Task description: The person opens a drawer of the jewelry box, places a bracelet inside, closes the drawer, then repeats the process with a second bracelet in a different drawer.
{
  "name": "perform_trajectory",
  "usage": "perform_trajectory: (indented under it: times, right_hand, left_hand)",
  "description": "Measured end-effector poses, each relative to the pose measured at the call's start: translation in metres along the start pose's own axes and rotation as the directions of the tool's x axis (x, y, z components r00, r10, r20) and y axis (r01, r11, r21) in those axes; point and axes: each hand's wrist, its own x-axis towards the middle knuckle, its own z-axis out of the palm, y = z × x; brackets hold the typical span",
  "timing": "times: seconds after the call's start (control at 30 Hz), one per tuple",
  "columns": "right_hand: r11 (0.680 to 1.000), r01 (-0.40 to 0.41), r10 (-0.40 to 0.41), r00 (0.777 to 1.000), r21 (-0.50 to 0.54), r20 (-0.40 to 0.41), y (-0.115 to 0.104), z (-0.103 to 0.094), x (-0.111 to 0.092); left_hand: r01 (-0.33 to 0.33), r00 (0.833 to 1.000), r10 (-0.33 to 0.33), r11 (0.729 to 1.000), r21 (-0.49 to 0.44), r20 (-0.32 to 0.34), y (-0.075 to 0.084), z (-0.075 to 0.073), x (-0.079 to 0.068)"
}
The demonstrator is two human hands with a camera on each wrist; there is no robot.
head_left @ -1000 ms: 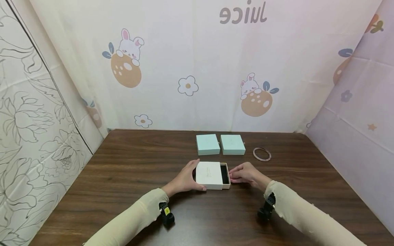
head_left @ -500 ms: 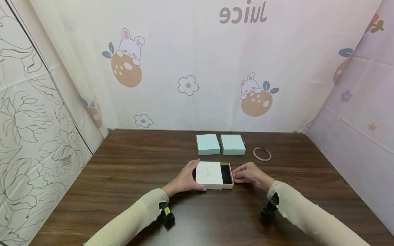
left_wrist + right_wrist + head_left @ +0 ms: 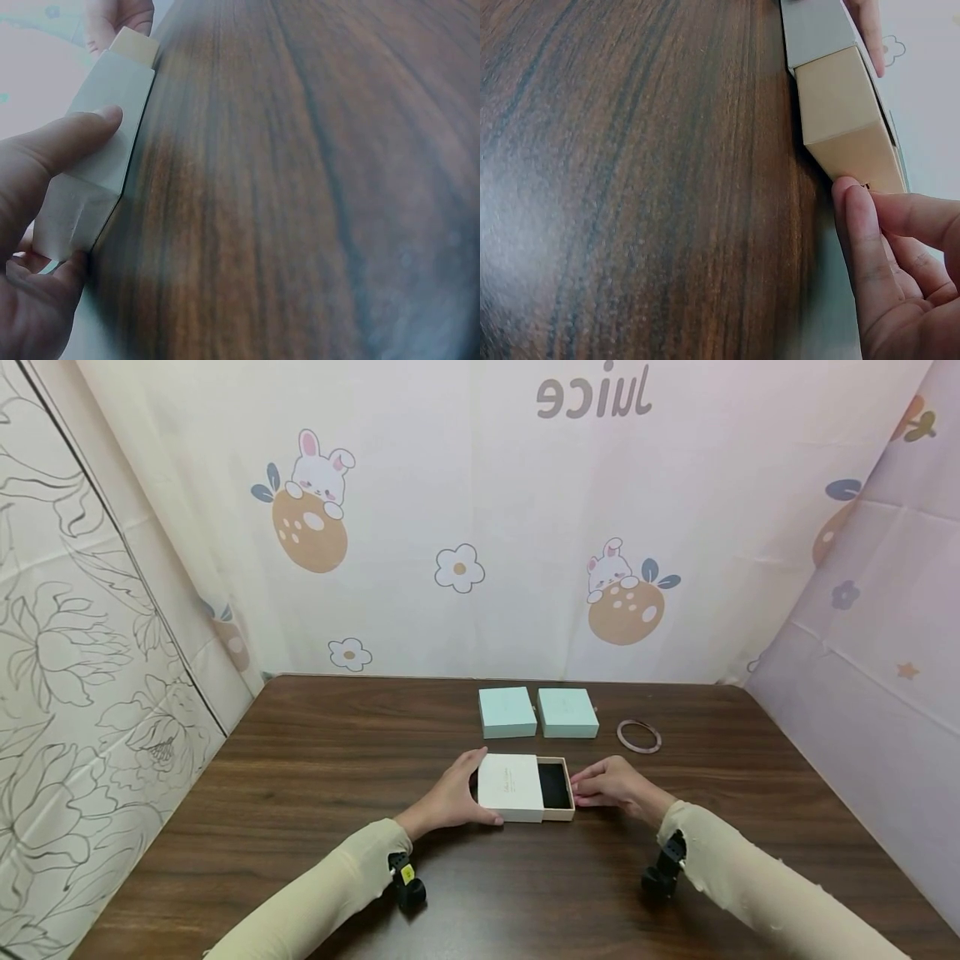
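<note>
A white slide-out gift box (image 3: 509,785) with small lettering lies flat on the table, its cream inner drawer (image 3: 844,94) sticking partway out to the right. Black lining (image 3: 553,786) shows inside the drawer. My left hand (image 3: 452,795) grips the outer cover from the left, the thumb (image 3: 86,137) along its near side. At the drawer's right end, my right hand (image 3: 617,787) pinches what looks like a small pull tab, mostly hidden by the fingertips (image 3: 861,210).
Two mint-green boxes (image 3: 507,712) stand side by side behind the white box. A pinkish bangle (image 3: 638,737) lies to their right. The brown wooden table (image 3: 337,743) ends at a patterned curtain (image 3: 525,610) at the back.
My right hand has moved to the right, and the drawer has slid further out with it, showing more black lining. My left hand and the outer cover have stayed in place.
</note>
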Motion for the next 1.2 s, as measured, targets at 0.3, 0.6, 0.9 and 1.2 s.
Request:
perform_trajectory:
  times: [0.3,0.6,0.9,1.2]
  right_hand:
    - [1.000,0.025,-0.025,1.000,0.014,0.017,0.0009,-0.0014,-0.0021]
    - [1.000,0.016,-0.016,1.000,-0.002,0.002,0.0019,-0.0038,-0.0034]
    - [1.000,0.011,-0.011,1.000,0.008,-0.001,0.0028,-0.0069,-0.0045]
    - [1.000,-0.002,0.002,1.000,0.003,-0.001,0.0042,-0.0090,-0.0050]
  left_hand:
    - [0.000,1.000,0.000,1.000,-0.003,0.003,0.0006,-0.0007,-0.0001]
    - [0.005,1.000,-0.005,1.000,-0.005,0.009,0.0006,-0.0005,-0.0005]
    - [0.007,1.000,-0.007,1.000,-0.011,0.006,0.0002,-0.0004,-0.0008]
    - [0.015,1.000,-0.015,1.000,-0.016,0.007,0.0004,0.0004,-0.0016]
